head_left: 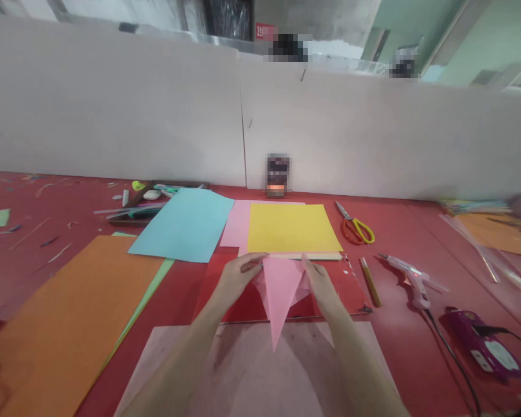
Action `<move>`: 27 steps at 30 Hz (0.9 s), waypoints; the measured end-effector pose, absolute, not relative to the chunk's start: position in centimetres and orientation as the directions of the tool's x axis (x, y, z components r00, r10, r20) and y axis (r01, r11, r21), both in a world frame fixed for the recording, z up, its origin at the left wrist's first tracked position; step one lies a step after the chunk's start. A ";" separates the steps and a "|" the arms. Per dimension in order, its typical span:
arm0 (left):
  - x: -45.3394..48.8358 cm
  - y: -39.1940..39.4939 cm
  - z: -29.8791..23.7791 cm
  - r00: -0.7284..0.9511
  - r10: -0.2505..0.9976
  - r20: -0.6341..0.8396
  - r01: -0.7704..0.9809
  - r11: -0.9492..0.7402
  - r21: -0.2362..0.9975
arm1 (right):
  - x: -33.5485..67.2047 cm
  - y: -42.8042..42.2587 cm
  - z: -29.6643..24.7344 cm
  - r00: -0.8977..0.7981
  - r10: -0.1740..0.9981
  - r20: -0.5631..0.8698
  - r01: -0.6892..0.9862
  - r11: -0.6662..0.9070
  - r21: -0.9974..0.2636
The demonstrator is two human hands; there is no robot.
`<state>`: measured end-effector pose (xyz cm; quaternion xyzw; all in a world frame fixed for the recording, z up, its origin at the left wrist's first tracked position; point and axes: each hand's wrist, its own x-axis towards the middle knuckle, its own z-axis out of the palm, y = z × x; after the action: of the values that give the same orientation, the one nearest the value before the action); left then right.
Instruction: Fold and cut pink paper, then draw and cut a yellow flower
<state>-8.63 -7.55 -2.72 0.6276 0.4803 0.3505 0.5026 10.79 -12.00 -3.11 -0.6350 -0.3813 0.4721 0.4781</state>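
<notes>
A folded sheet of pink paper (282,289) is held between both hands, its long point hanging down toward me. My left hand (241,275) pinches its upper left corner, thumb and fingers closed on the edge. At the upper right corner my right hand (318,277) grips the paper the same way. Beneath it lies a red board (243,304), and nearer to me a pale pink sheet (252,376). Just beyond the hands rests a yellow sheet (293,227) on other papers.
Left are a light blue sheet (186,223), orange sheets (65,295) and a tray of tools (121,221). Right are scissors (353,226), a yellowish stick (370,282), a glue gun (410,275) with its cord and a purple power strip (481,344). A white partition (156,116) stands behind.
</notes>
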 end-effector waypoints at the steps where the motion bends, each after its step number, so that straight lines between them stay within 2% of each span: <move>1: -8.6 -7.5 -2.7 0.283 0.958 -0.049 0.261 -0.028 0.965 | 10.8 -12.1 -3.0 0.269 0.930 -0.251 0.041 -0.272 -0.962; 7: -8.3 -7.7 -1.9 0.214 0.974 -0.073 0.339 -0.004 0.941 | 10.8 -12.1 -3.2 0.302 0.914 -0.270 0.083 -0.308 -0.948; 14: -8.3 -7.7 -2.1 0.173 0.981 -0.086 0.350 0.020 0.936 | 10.5 -11.7 -3.3 0.055 0.996 -0.069 0.140 -0.077 -0.987; 21: -8.4 -7.5 -2.5 0.172 0.978 -0.120 0.357 0.051 0.933 | 10.4 -11.8 -3.5 -0.021 0.986 -0.166 -0.006 -0.166 -0.986; 27: -8.5 -7.5 -2.5 0.160 0.978 -0.132 0.365 0.066 0.929 | 10.4 -12.1 -3.0 -0.020 0.981 -0.195 -0.038 -0.196 -0.980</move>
<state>-8.46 -7.54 -2.52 0.6002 0.5597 0.3270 0.4686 10.45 -12.06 -3.02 -0.5325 -0.4424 0.5607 0.4543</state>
